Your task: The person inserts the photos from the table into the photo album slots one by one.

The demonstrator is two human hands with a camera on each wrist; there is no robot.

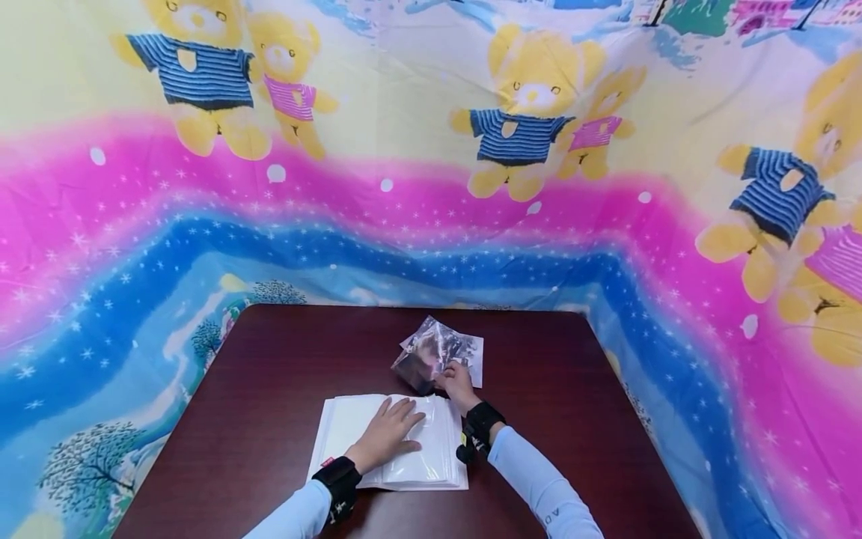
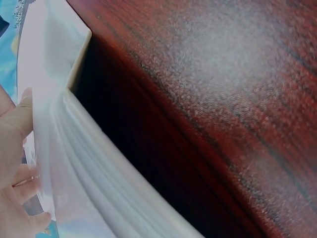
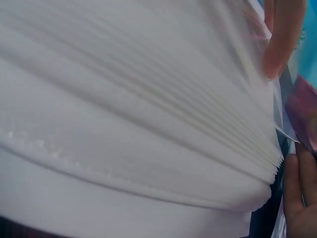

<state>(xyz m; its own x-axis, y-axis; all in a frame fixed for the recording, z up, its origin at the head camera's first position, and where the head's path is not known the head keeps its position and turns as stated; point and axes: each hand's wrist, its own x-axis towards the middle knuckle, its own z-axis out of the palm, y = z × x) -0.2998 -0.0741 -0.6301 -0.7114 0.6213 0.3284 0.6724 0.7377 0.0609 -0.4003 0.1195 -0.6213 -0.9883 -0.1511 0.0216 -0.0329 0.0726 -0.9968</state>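
Dark table [image 1: 552, 374] (seemingly wooden), bear-print cloth [image 1: 404, 97]

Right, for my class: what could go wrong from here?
1. The glossy prints overlap where the right hand seems to pinch them, so lifting one might drag another along.
2. The left hand rests on the open album, its fingers over the clear sleeve; if it slid, the sleeve could crease.

Whether home, office or workshop cannot be told: the place is curtained off. Sheeting [image 1: 384, 97] printed with cartoon bears [image 1: 518, 138] runs from nine through twelve to three o'clock, around a dark wood-grained table [image 1: 559, 419] at six.
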